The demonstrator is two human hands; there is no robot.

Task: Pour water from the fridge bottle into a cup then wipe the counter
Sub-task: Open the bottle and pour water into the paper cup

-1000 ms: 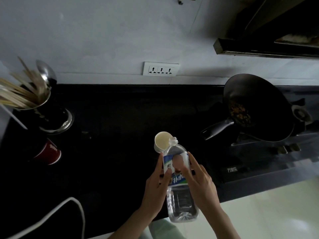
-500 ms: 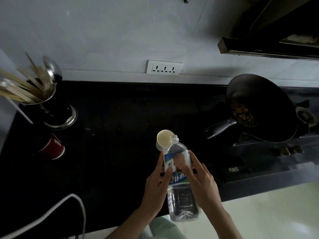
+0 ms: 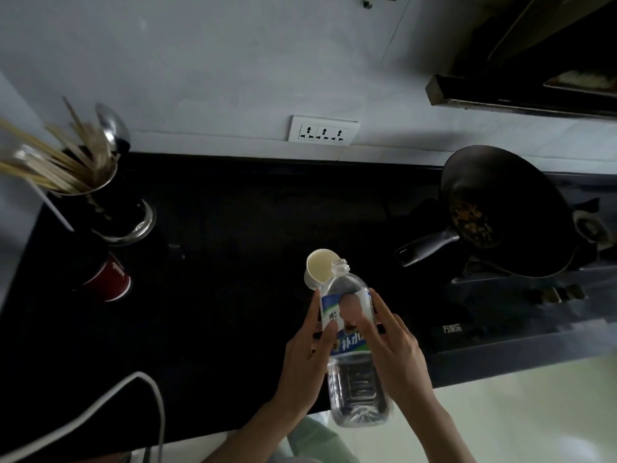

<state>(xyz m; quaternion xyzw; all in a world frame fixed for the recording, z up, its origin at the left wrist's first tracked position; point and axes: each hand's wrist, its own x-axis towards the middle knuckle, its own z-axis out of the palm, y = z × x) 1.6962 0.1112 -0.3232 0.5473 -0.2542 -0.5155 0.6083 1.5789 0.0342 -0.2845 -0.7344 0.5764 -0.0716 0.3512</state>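
Both hands, left point(image 3: 305, 359) and right point(image 3: 397, 355), each grip closed around the uncapped bottle point(image 3: 350, 342), tilt its mouth over the cup point(image 3: 319, 269) near the desk's point(image 3: 217, 295) front edge; pouring likely needs more tilt.

Left hand point(image 3: 305, 359) and right hand point(image 3: 397, 352) grip, fingers point(image 3: 384, 312) extended.

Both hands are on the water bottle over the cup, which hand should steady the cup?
Left, probably. The left hand is on the white paper cup's side of the clear plastic bottle; the right hand wraps more of the bottle.
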